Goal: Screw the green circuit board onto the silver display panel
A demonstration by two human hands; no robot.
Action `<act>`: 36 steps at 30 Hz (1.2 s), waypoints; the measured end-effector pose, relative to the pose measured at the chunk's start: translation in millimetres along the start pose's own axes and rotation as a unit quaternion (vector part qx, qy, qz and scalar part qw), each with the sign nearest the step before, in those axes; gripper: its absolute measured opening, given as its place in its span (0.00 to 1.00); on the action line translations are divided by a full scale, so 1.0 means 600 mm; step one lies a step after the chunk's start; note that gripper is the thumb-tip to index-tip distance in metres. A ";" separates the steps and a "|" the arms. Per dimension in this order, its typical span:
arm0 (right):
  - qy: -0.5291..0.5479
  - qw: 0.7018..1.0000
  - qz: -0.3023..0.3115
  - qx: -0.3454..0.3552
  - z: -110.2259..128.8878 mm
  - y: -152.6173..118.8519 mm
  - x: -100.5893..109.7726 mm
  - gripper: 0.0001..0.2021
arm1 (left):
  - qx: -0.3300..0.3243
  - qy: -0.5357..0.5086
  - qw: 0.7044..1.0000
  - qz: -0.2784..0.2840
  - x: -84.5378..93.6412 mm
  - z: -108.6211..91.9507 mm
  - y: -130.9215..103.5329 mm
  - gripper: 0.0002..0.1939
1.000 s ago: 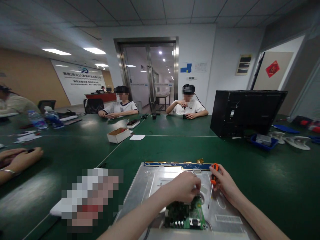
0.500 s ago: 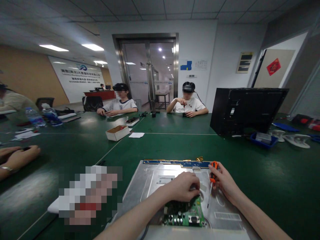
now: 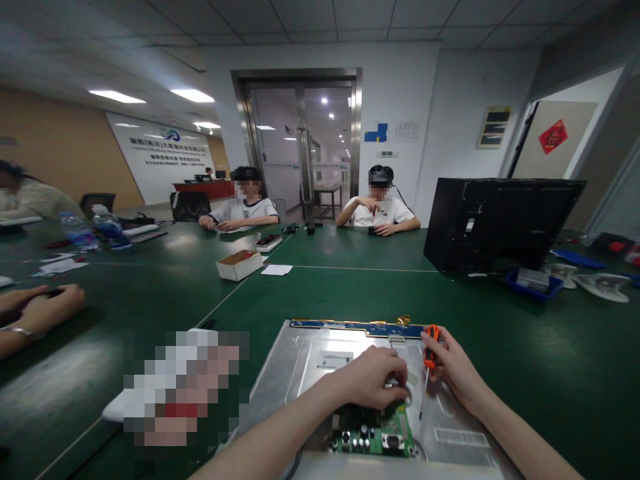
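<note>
1. A white box (image 3: 239, 265) at 11 o'clock holds something red; a blue tray (image 3: 533, 285) holds a grey part.
2. The left hand (image 3: 373, 381), fingers curled, presses the green circuit board (image 3: 375, 433) lying at its 6 o'clock on the metal panel (image 3: 300, 363).
3. The right hand (image 3: 453, 367) grips an orange screwdriver (image 3: 429, 357).

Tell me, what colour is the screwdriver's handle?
Orange with black, on the screwdriver in the right hand, head view.

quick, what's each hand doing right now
Left hand: curled, fingers down at the top edge of the green board; whether it grips anything cannot be told.
Right hand: closed on the orange screwdriver, tip down on the metal panel.
</note>
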State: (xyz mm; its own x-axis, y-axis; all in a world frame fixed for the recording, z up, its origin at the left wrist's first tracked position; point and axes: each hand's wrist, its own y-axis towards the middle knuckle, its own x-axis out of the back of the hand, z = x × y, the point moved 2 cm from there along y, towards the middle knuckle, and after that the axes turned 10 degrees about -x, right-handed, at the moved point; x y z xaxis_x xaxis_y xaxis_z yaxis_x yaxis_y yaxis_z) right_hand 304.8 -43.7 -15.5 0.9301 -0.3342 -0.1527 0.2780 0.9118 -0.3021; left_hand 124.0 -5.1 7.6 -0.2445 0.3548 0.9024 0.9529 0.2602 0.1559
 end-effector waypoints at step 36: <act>-0.027 0.998 -0.015 0.062 0.024 -0.010 0.004 0.34 | 0.065 -0.176 0.982 -0.035 -0.005 0.021 -0.002 0.05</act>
State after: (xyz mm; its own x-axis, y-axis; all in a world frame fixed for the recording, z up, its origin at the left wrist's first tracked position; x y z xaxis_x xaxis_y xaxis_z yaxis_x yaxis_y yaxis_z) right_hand 309.0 -46.5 -0.7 0.9314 -0.3522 -0.0926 0.3312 0.9249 -0.1866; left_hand 121.3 5.1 -0.4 -0.3767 0.6141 0.6935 0.9063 0.3993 0.1387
